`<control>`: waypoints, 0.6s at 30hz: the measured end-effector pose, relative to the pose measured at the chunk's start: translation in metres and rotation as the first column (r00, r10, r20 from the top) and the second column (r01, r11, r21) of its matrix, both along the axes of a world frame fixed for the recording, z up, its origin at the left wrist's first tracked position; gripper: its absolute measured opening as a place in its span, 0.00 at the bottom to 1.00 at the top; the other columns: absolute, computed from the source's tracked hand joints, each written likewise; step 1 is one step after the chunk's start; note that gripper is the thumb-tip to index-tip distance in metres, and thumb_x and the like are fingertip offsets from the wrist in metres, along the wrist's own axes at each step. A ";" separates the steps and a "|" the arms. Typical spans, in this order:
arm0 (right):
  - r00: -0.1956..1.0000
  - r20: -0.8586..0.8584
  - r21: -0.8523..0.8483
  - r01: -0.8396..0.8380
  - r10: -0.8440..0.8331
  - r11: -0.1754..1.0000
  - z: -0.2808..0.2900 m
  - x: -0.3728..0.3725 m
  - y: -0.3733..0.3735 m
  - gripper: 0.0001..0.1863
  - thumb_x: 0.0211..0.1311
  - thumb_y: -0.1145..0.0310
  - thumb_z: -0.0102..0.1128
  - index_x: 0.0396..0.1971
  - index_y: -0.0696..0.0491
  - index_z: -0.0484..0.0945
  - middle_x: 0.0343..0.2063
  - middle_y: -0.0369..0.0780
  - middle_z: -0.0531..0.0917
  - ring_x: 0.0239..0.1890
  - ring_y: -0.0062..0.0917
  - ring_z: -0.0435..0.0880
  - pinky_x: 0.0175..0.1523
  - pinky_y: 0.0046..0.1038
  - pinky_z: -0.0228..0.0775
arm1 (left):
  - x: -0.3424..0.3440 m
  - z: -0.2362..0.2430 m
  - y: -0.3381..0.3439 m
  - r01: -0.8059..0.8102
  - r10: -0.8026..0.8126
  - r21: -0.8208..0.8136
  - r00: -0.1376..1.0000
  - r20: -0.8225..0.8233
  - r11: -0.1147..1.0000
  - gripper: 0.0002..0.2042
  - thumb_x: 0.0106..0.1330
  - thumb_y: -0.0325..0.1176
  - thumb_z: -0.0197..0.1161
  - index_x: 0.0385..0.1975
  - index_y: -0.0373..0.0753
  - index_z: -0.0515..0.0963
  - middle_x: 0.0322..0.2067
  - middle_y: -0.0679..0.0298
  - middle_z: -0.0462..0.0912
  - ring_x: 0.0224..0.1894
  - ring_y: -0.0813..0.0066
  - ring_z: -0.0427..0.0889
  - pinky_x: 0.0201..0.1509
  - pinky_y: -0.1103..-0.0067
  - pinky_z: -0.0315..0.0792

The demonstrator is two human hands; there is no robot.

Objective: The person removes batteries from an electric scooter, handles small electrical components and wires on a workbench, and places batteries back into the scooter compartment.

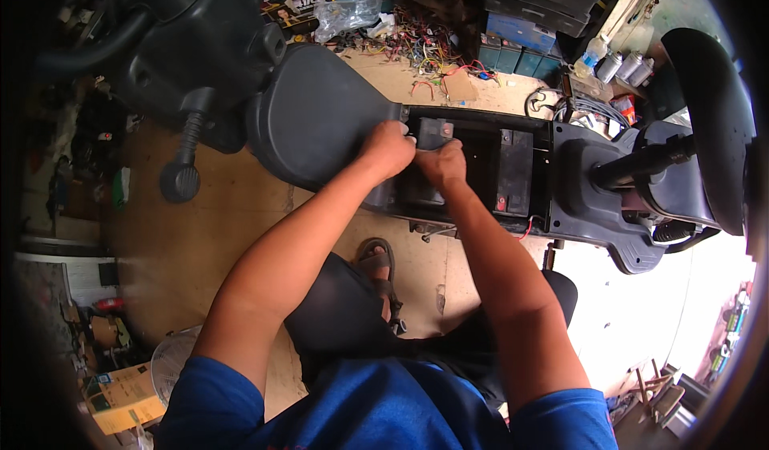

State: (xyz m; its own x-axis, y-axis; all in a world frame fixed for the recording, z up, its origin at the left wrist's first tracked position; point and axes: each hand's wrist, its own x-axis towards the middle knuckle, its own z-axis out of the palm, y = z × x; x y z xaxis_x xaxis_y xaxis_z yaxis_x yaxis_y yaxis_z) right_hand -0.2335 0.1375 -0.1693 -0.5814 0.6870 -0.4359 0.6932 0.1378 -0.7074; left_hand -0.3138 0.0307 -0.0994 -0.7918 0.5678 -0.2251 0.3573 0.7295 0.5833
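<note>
Two hands are meeting over the open bay (481,121) of a dark scooter, both working at the same battery (432,133). The left hand (388,149) is curling down at the battery's 9 o'clock edge, its fingers folded over the top rim and pressing against the case, so it is gripping that near corner rather than lying flat. The right hand (443,166) is sitting at the battery's 6 o'clock side, fingers bent and closing on the lower edge; how far the fingertips are reaching under it cannot be told, since the knuckles are hiding them. The battery is lying in the left end of the bay, just beside the grey seat (316,117), which is spreading away toward 9 o'clock. Its long axis is running from 12 to 6 o'clock in the picture, across the length of the bay, so the two hands are bracketing one short end and one long side. A second battery (515,171) is standing in the same bay toward 3 o'clock, apart from both hands, with a red wire (527,230) trailing below it. The right hand is lying nearer that second battery; the left hand is nearer the seat. The steering column (641,165) is stretching off at 3 o'clock, well apart from the hands.
</note>
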 end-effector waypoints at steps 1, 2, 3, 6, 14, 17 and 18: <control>1.000 -0.015 -0.027 0.001 -0.001 1.000 -0.002 0.004 0.006 0.55 0.38 0.43 0.81 0.56 0.69 0.66 0.53 0.58 0.83 0.58 0.46 0.84 0.63 0.35 0.76 | 0.002 -0.009 -0.002 -0.007 0.007 -0.001 1.000 -0.015 1.000 0.18 0.71 0.39 0.61 0.46 0.26 0.83 0.43 0.41 0.87 0.51 0.51 0.87 0.56 0.65 0.77; 1.000 0.002 -0.032 -0.002 0.002 0.999 -0.002 0.008 0.013 0.55 0.38 0.43 0.81 0.57 0.69 0.66 0.53 0.58 0.83 0.58 0.46 0.84 0.63 0.35 0.76 | 0.003 -0.009 0.002 0.001 0.000 -0.018 0.999 0.046 1.000 0.19 0.72 0.41 0.60 0.45 0.26 0.83 0.41 0.43 0.87 0.50 0.52 0.87 0.56 0.65 0.77; 1.000 0.005 -0.041 0.011 -0.010 0.999 -0.002 0.011 0.017 0.55 0.38 0.44 0.82 0.57 0.69 0.66 0.53 0.58 0.83 0.58 0.46 0.84 0.63 0.35 0.76 | 0.003 -0.009 0.006 0.009 -0.005 -0.034 0.994 0.106 0.999 0.21 0.73 0.43 0.59 0.44 0.25 0.83 0.39 0.45 0.87 0.50 0.54 0.87 0.56 0.66 0.77; 1.000 0.009 0.057 0.020 -0.020 0.998 -0.016 0.018 0.023 0.55 0.36 0.45 0.83 0.57 0.67 0.66 0.53 0.57 0.83 0.58 0.46 0.84 0.62 0.36 0.77 | 0.001 -0.019 0.016 -0.078 0.061 0.018 0.881 0.469 0.997 0.31 0.76 0.56 0.54 0.58 0.28 0.75 0.54 0.48 0.79 0.63 0.53 0.76 0.70 0.60 0.67; 0.998 0.029 0.100 0.049 -0.052 0.994 -0.032 0.024 0.024 0.53 0.38 0.40 0.80 0.55 0.66 0.68 0.48 0.58 0.85 0.53 0.51 0.86 0.58 0.41 0.79 | 0.020 -0.063 0.031 -0.183 0.023 0.111 0.603 0.797 0.977 0.41 0.76 0.65 0.48 0.76 0.35 0.59 0.78 0.48 0.54 0.81 0.53 0.47 0.79 0.49 0.45; 0.995 0.052 0.121 0.073 -0.079 0.990 -0.011 0.022 0.003 0.43 0.52 0.40 0.71 0.53 0.64 0.70 0.47 0.58 0.86 0.51 0.51 0.87 0.56 0.42 0.80 | 0.029 -0.055 0.027 -0.258 0.137 0.064 0.688 0.712 0.964 0.38 0.76 0.58 0.51 0.69 0.25 0.68 0.73 0.43 0.65 0.77 0.60 0.60 0.79 0.68 0.51; 0.993 0.078 0.139 0.072 -0.083 0.988 -0.004 0.023 -0.003 0.41 0.55 0.41 0.69 0.52 0.63 0.70 0.47 0.57 0.86 0.51 0.51 0.87 0.56 0.43 0.80 | 0.020 -0.072 0.023 -0.254 0.095 0.114 0.684 0.723 0.960 0.36 0.76 0.57 0.52 0.66 0.26 0.71 0.71 0.45 0.68 0.75 0.60 0.62 0.78 0.65 0.52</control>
